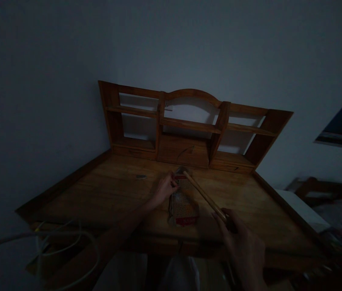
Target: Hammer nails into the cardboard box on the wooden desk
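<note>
Very dim throughout, badly underexposed, tinted cold blue-grey across the wall [171, 40] at twelve o'clock. Warms to dull brown on the tabletop [240, 186], palest just off centre toward four o'clock. Sinks into near-black shadow around six. Stretches and leans toward the edges. Looks soft and grainy, murky far out at four o'clock.

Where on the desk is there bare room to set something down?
Left, between the small object and left rim; right, between the right hand and right rim. The middle is crowded: patterned bag, left hand, wooden stick.
</note>
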### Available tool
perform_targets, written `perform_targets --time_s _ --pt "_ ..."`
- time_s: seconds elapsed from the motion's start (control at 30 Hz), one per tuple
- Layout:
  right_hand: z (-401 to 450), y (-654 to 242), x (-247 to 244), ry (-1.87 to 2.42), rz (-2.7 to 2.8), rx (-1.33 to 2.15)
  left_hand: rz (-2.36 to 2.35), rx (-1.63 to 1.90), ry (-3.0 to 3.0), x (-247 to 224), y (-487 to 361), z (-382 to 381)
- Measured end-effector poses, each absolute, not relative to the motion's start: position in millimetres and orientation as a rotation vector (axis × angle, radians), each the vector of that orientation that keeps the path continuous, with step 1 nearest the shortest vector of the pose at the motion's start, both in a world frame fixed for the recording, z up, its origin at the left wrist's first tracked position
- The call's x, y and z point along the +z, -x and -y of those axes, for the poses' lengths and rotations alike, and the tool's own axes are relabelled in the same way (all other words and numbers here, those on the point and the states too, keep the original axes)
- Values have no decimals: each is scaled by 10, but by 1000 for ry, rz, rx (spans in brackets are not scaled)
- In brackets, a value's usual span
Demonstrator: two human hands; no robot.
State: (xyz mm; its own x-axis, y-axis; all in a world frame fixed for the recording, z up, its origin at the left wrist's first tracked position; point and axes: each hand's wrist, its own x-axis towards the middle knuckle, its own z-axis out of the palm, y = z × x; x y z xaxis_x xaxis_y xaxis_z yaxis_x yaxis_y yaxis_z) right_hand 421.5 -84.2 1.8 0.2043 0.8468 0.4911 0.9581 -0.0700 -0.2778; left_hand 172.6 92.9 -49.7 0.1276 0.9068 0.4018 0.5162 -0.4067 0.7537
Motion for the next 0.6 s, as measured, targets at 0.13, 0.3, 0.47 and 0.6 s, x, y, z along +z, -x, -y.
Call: perform_targets --time_s 0.13,0.3,0.47,0.6 --pt "856 -4206 -31 1947 1740 -230 -1454 1158 -2006 -520 -1726 -963" --pt "843 -4159 -67 1953 1739 -19 -1382 1211 -1983 -513 -1731 -939" --pt "816 -4184 -33 1968 1803 46 -1310 1230 -1946 -490 -1722 -886" --pt "823 -4184 -3 2021 1841 79 -1353 1238 -1958 -492 -1728 -886"
